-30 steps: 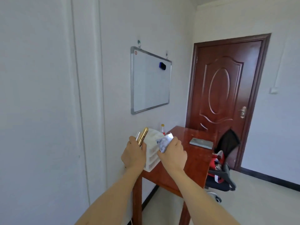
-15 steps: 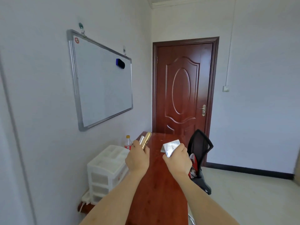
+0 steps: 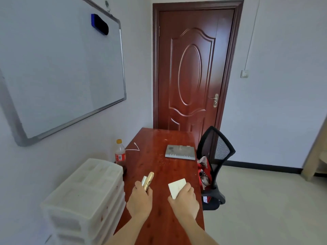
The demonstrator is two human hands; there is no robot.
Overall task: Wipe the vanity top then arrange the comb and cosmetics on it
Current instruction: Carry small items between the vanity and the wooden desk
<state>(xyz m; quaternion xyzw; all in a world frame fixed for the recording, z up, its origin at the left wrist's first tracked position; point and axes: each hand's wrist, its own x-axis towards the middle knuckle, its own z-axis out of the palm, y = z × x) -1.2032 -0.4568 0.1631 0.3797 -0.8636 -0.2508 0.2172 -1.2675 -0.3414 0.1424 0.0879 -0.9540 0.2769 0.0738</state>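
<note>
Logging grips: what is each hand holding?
Left hand: grips gold and silver cosmetic tubes.
Right hand: grips a flat white compact.

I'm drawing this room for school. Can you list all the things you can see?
whiteboard: 1, white, left wall
eraser: 1, blue-black, on whiteboard
door: 1, red-brown, far wall
light switch: 1, white, right of door
table: 1, red-brown, centre
drawer unit: 1, white, table's left near end
soda bottle: 1, orange cap, by wall
grey flat box: 1, on table
office chair: 1, black, right of table
cosmetic tubes: 2, gold and silver, in left hand
compact case: 1, white, in right hand
left hand: 1
right hand: 1
</note>
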